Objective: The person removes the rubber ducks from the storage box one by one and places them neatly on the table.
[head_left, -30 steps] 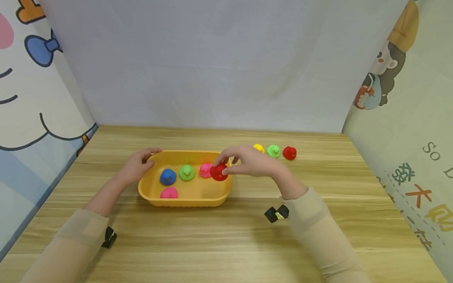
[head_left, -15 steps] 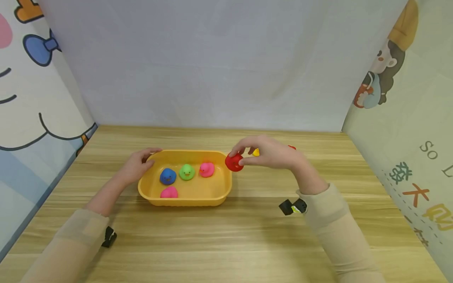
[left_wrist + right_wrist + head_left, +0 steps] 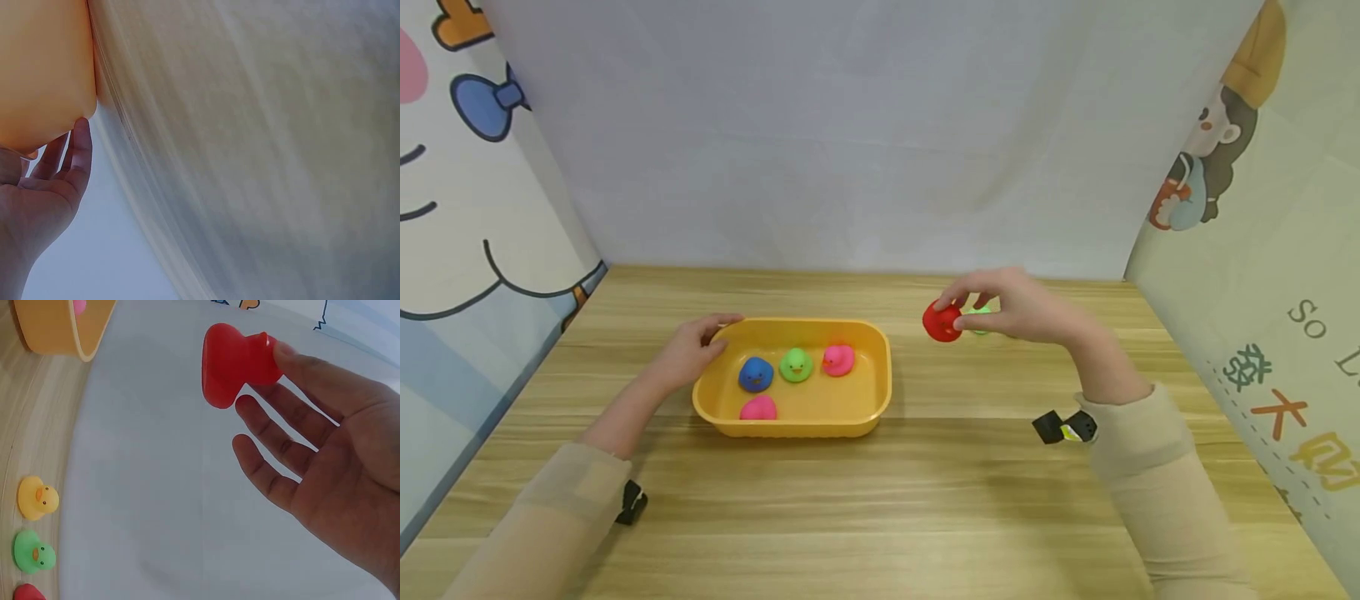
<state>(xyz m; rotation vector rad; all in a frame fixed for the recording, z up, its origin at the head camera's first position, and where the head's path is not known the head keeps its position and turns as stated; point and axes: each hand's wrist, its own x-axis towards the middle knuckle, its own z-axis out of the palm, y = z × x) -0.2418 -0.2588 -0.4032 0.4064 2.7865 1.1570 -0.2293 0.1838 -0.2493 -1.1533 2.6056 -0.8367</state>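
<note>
My right hand [image 3: 1015, 310] pinches a red rubber duck [image 3: 942, 323] between thumb and fingertips, held up in the air to the right of the yellow basin [image 3: 820, 428]. At the basin's left end my left hand [image 3: 688, 354] grips the rim; in the left wrist view its fingers curl against the outer wall. Inside lie a blue duck [image 3: 756, 375], a green duck [image 3: 796, 365] and a pink duck [image 3: 838, 360]. A second pink duck [image 3: 758, 408] sits by the near wall, partly hidden by it.
In the right wrist view a yellow duck [image 3: 37, 498], another green duck [image 3: 32, 552] and part of another red duck [image 3: 28, 592] stand in a row on the wooden table [image 3: 865, 517]. A pale cloth backdrop [image 3: 850, 167] rises behind the table.
My right hand has moved right and away from me with the red duck, from over the basin's right end to beyond it. The left hand and basin have stayed put.
</note>
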